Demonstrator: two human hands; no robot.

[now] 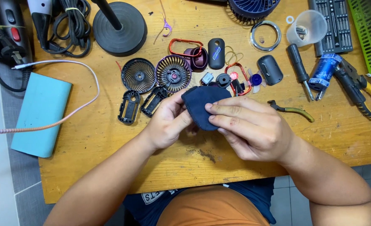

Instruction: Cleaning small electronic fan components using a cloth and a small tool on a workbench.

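Dark blue cloth (202, 106) sits pinched between my left hand (168, 121) and right hand (248, 129), fingers clamped on its edges. Just beyond my fingertips, fan grilles (156, 74), motor (207, 78) and shells lie apart: disassembly looks done, reassembly not begun.

Two hands, the left hand (168, 121) and the right hand (252, 127), share one dark blue cloth (202, 106). The wooden table (110, 167) carries two round fan grilles (139, 75) (173, 73), two black frame pieces (129, 107) (153, 101), two clip hooks, one orange (182, 42) and one red (235, 67), and two dark oval shells (216, 53) (270, 69). There is one metal ring (265, 35), one clear plastic cup (307, 27), one screwdriver (300, 69), one small pair of cutters (291, 110), one light blue box (39, 114) and one round black stand (119, 28).
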